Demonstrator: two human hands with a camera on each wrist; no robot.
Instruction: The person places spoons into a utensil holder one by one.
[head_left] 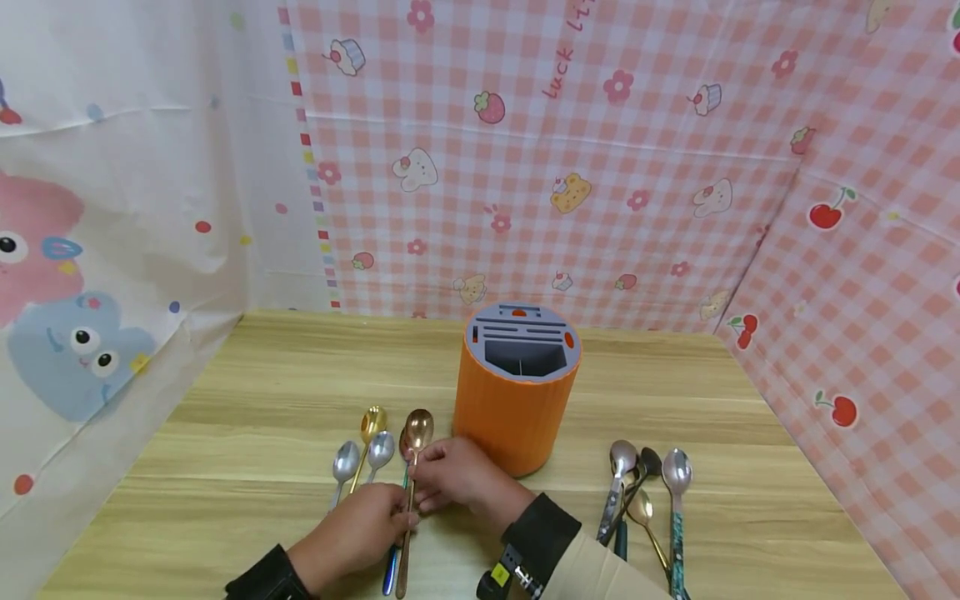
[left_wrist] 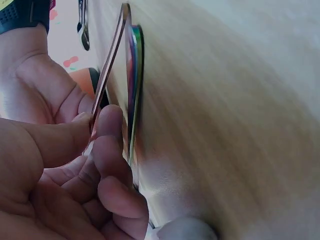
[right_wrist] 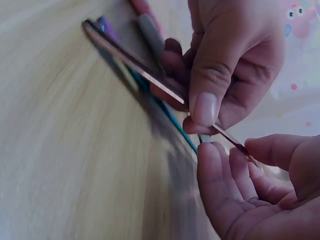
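Observation:
A rose-gold spoon [head_left: 420, 427] is held bowl away from the person, slightly above the table. My left hand [head_left: 366, 527] pinches its handle between thumb and fingers. Closer to the bowl, my right hand [head_left: 459, 473] pinches the spoon's neck, as the right wrist view also shows. Just beneath lies a spoon with a rainbow-coloured handle [right_wrist: 170, 117], its bowl partly covered by the rose-gold one. Left of the hands lie two silver spoons, one outer [head_left: 346, 461] and one inner [head_left: 382, 447], and a gold spoon [head_left: 372, 422]; the left hand hides their handles.
An orange cylindrical utensil holder [head_left: 513, 425] with a grey slotted top stands behind the right hand. To the right lies a second group: a black spoon [head_left: 649, 461], a small gold spoon [head_left: 641, 506], a silver spoon with a patterned handle [head_left: 677, 471] and others. Patterned cloth walls surround the table.

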